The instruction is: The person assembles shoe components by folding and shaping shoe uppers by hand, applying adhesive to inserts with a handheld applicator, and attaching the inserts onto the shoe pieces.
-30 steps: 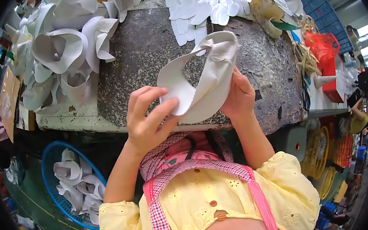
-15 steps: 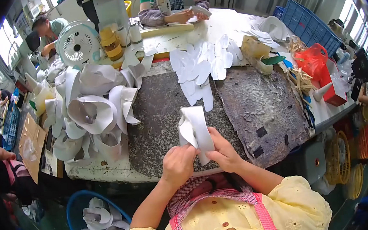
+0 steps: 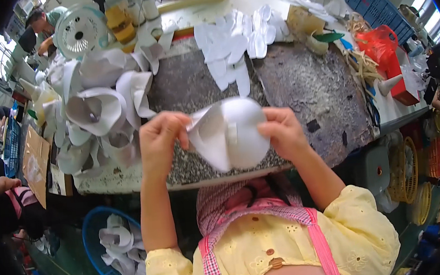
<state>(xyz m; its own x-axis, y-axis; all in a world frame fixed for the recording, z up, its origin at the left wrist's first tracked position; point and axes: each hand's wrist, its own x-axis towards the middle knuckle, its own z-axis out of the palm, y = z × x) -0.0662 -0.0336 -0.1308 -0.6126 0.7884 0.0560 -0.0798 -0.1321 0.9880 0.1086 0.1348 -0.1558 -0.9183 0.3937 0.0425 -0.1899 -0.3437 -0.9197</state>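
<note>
A white shoe upper (image 3: 248, 135), curved and spread wide, is held up over the near edge of the workbench. My left hand (image 3: 161, 140) is closed on its left edge, with the fingertips curled at the rim. On the opposite side, my right hand (image 3: 285, 133) pinches the right edge between thumb and fingers. A pale strip crosses the middle of the upper. Just beyond it, flat white sole-shaped pieces (image 3: 240, 36) lie fanned out on the dark boards. To the left, a heap of similar white uppers (image 3: 97, 109) is piled up.
A blue basket (image 3: 88, 238) with more uppers stands on the floor at lower left. Far back are a fan (image 3: 79, 34) and a yellow-brown jar (image 3: 120, 24). A glue-stained board (image 3: 310, 87), a red plastic bag (image 3: 377, 45) and a blue crate (image 3: 376, 6) are rightward. Other people sit beyond.
The upper has been turned and opened out from a narrow edge-on position to a broad face. My hands have moved apart, the left one leftward and up. The view has tipped downward.
</note>
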